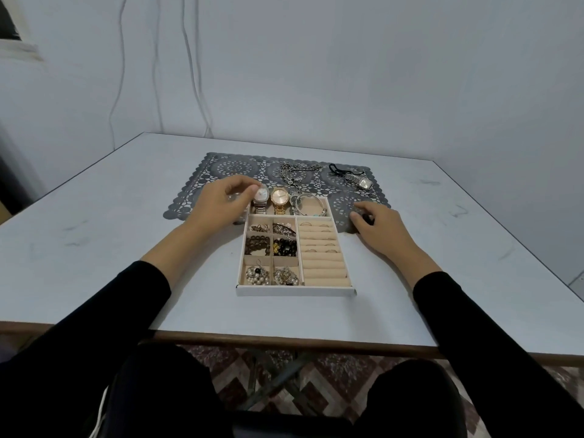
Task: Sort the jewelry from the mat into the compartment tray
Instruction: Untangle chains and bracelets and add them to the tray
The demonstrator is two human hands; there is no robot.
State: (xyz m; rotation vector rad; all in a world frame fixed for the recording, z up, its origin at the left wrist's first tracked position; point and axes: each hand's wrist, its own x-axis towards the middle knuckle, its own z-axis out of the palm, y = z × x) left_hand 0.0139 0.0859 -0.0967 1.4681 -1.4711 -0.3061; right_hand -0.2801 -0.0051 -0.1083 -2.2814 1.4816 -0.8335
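While the tray [295, 290] already holds beads [257, 245] and rings [319, 235], chains [297, 172] and a square watch [361, 182] wait on the mat [202, 181] beyond the tray; the left hand [221, 200] has its grip on the silver watch [260, 197] in the tray's far row, and the right hand [376, 226] rests beside the tray, grip slack and empty

Surface [126, 248] was seen as a pale grey-blue top, trimmed with a brown front edge [284, 341] and marked by dark scuff marks [74, 226] on both sides. A dark grey lace-cut mat [202, 184] was laid across its far middle. A white compartment tray [295, 291] was set near the centre, with its far end overlapping the mat's near edge.
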